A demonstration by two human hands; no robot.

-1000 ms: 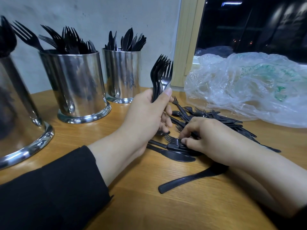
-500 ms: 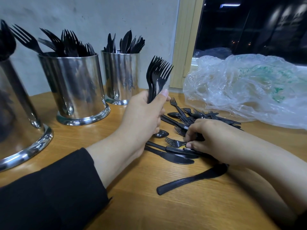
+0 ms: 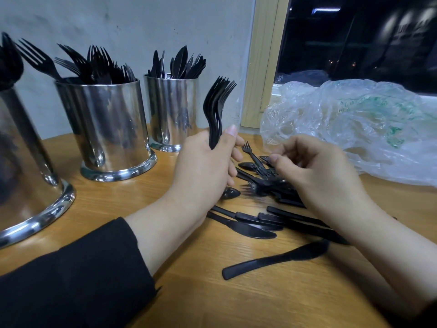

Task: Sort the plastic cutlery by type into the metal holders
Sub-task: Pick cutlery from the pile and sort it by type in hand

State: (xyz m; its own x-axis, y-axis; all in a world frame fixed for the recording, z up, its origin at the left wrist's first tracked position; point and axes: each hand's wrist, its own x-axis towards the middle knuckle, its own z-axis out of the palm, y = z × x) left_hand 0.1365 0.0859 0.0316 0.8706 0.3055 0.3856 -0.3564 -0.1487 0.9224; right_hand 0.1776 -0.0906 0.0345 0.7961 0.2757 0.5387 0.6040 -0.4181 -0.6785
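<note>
The left hand [image 3: 203,171] grips a bundle of forks [image 3: 216,107] upright. Right of it, the right hand [image 3: 316,176] pinches one fork [image 3: 264,159] above the loose cutlery pile [image 3: 260,218]. Beyond the left hand stand the fork holder [image 3: 106,129] and the knife holder [image 3: 173,112]; a plastic bag [image 3: 354,124] lies behind the right hand.

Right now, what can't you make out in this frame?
- Head view: leftmost holder is cut off by the left edge; contents unclear.
- Whether the right hand pinches a fork: its curled fingers hide it.
- Pile under that hand is blurred.
- Number of forks in the left hand: they overlap.
</note>
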